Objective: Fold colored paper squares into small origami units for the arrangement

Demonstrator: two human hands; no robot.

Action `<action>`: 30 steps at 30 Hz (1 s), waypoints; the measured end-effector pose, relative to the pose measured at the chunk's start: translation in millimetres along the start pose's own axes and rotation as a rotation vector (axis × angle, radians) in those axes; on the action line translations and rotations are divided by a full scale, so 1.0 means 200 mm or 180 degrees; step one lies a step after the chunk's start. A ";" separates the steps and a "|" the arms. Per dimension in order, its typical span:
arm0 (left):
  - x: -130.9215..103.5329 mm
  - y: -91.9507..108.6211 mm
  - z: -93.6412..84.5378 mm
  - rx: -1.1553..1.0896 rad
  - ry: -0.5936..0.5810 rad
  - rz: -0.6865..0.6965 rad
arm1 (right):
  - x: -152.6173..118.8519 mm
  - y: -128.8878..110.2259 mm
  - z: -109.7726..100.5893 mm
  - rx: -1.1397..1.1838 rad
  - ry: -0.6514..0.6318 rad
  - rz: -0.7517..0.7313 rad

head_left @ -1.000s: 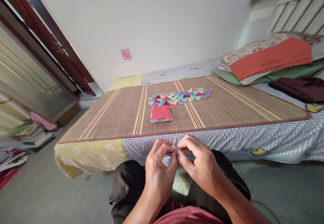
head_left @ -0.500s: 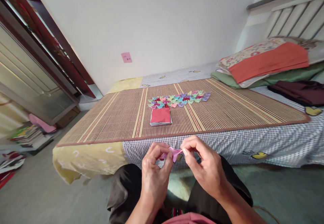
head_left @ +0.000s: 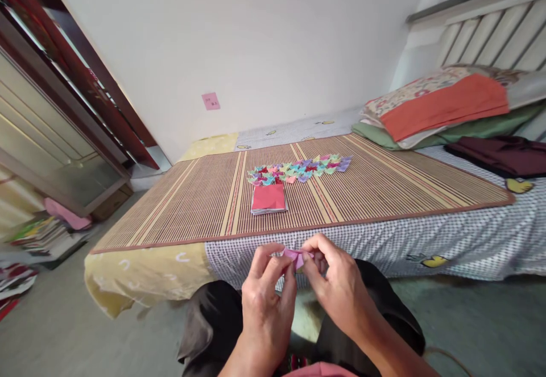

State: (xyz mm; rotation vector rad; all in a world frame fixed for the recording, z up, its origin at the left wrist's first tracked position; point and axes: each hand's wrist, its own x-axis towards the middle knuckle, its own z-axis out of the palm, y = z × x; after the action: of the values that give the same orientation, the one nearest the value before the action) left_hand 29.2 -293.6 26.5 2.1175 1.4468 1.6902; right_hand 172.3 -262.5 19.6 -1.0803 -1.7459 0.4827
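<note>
Between my hands is a small piece of folded pink paper (head_left: pixel 294 257), held up in front of the bed's near edge. My left hand (head_left: pixel 267 291) pinches its left side between thumb and fingers. On the other side, my right hand (head_left: pixel 335 274) grips the right end, and fingertips cover part of the paper. Beyond, on the striped mat, lies a stack of square paper (head_left: pixel 268 197) with a red sheet on top. Just behind the stack, several rows of small folded paper pieces (head_left: pixel 302 168) in many colours form a band.
A bamboo mat (head_left: pixel 183 206) covers much of the bed. Pillows (head_left: pixel 443 107) and a dark folded cloth (head_left: pixel 499 155) lie at the right, near a white headboard (head_left: pixel 490 38). Books (head_left: pixel 40 235) are piled on the left. My knees (head_left: pixel 213 314) are close below my hands.
My right hand has come closer to my left, its fingers now further onto the pink paper. My left fingers have shifted their pinch. The view has moved slightly.
</note>
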 end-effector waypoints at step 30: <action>-0.10 -0.04 0.19 -0.4721 0.0307 -0.4050 | -0.03 0.09 0.05 -0.0486 -0.0361 -0.0079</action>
State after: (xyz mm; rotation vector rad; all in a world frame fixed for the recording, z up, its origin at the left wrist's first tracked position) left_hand 55.5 -284.9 -6.9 0.1899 0.6388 1.3482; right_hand 172.4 -256.5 -0.8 -1.1555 -1.9190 0.4072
